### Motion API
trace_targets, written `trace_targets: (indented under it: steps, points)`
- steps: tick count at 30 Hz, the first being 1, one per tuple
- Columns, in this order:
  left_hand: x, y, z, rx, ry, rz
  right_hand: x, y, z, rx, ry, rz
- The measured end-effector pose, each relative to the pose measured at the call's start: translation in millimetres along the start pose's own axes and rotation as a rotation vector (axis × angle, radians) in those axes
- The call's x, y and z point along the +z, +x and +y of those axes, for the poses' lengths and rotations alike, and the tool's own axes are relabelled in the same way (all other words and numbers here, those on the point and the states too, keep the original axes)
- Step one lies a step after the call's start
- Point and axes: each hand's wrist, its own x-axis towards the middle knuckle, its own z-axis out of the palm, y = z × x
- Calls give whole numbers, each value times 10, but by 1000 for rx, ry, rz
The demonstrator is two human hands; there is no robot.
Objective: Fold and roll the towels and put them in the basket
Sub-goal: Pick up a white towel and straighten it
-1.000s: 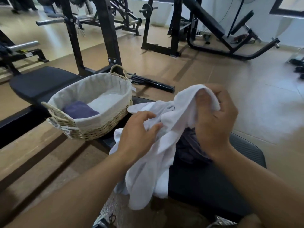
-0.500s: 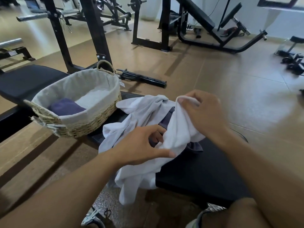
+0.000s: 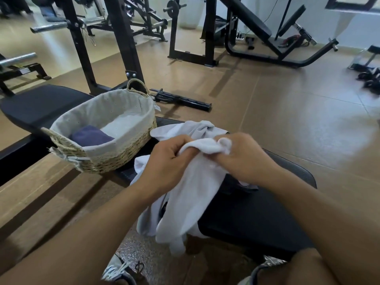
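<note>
The basket (image 3: 102,149) sits at the left end of the table (image 3: 257,214), a folded purple towel (image 3: 90,136) already inside. Just right of it, the left hand (image 3: 166,163) and right hand (image 3: 244,157) each pinch the white towel (image 3: 191,200) in a closed grip, the rest hanging crumpled over the table edge. This looks like hunting for an edge before folding; next, the corners need drawing apart to spread it flat.

Your two hands, knuckles nearly touching.
Your left hand (image 3: 168,161) and right hand (image 3: 244,159) are both fisted on cloth, forearms reaching in from near.
</note>
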Motion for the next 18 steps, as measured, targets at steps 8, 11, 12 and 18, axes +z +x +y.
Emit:
trace_targets:
  steps: [8, 11, 12, 18]
  points:
    - [-234, -22, -76, -412, -109, -383, -163, 100, 70, 138, 442, 657]
    - [-353, -21, -191, -443, -7, -501, -257, 149, 243, 292, 526, 744]
    - [-383, -36, -219, -447, 45, -568, -272, 165, 310, 328, 471, 752]
    - [-407, -25, -292, -489, -7, -156, -206, 256, 671, 438, 57, 406]
